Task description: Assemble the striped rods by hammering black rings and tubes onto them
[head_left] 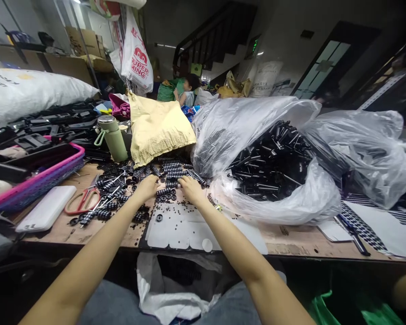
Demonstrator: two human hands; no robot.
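My left hand (147, 188) is at the middle of the table with its fingers curled together, its tips beside rows of black ribbed discs (173, 168). What lies in its pinch is too small to make out. Just to the right, my right hand (191, 189) has closed fingers at the end of a short row of black discs (171, 184) lying between both hands. Loose black discs (166, 197) sit just below. A white sheet (176, 228), sprinkled with tiny dark rings, lies under my forearms. Left of my left hand are more disc stacks on metal pins (113, 185).
An open clear plastic bag (253, 122) of black pins stands at right. A yellow sack (160, 128) and green bottle (113, 140) are behind. Red-handled scissors (84, 201), a white phone-like case (47, 210) and a pink-rimmed basket (37, 180) lie left. A person (188, 92) is beyond.
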